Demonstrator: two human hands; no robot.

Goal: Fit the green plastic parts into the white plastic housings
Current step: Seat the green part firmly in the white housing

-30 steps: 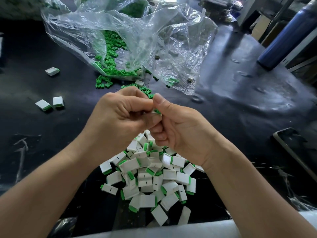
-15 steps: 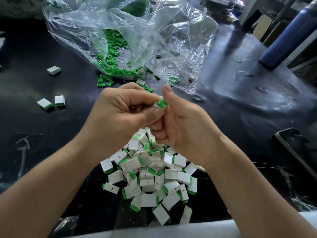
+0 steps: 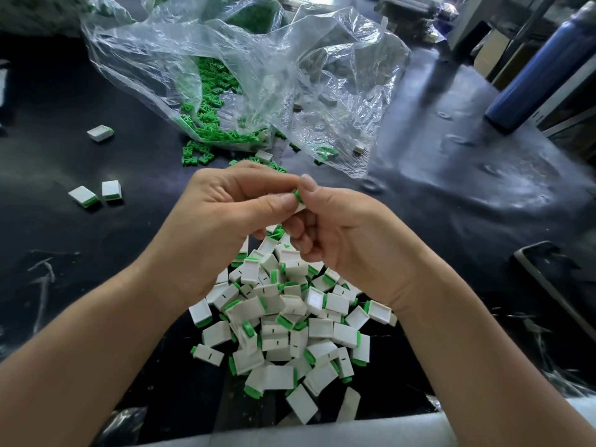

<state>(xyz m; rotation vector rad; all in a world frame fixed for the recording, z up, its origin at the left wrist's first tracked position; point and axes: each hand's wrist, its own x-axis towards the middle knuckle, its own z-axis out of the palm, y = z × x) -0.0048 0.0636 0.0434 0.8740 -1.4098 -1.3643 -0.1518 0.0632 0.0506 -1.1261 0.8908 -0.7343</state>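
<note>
As left hand (image 3: 225,227), right hand (image 3: 348,240) pinch, green plastic part (image 3: 296,195), white housing (image 3: 300,208)

Black table (image 3: 96,240) — heaped white housings (image 3: 283,333), clear bag (image 3: 274,75).

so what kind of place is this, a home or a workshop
Likely a small factory or workshop bench: a heap of assembled white housings on the dark worktable, a clear plastic bag spilling loose green parts, and the left hand and right hand pinching one more housing.
</note>
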